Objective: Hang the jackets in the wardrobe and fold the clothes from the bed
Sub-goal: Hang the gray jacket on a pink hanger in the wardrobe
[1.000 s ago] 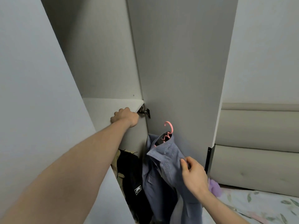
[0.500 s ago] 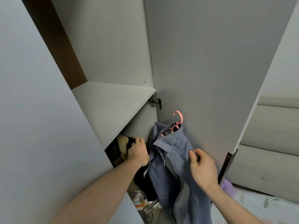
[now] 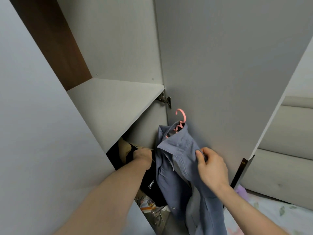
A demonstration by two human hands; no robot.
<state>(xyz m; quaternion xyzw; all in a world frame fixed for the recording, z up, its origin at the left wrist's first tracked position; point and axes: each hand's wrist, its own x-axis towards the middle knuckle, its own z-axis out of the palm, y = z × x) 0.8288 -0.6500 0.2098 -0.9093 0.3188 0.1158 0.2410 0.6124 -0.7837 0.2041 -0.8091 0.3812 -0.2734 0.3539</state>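
The blue jacket (image 3: 177,167), on its pink hanger (image 3: 180,121) but not yet hung, was pinched by the right hand (image 3: 210,168) at lower centre; the left hand (image 3: 142,156) reached among dark clothes (image 3: 150,182), its grip hidden.

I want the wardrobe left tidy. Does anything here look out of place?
Yes. Loose papers and clutter lie jumbled at the wardrobe bottom, under the hanging clothes. The blue jacket on its pink hanger is not hung yet; the right hand holds it.

I can read no words or numbers anywhere; the only mark I see is a small white patch (image 3: 151,185) on the black garment (image 3: 152,189), too blurred to make out.
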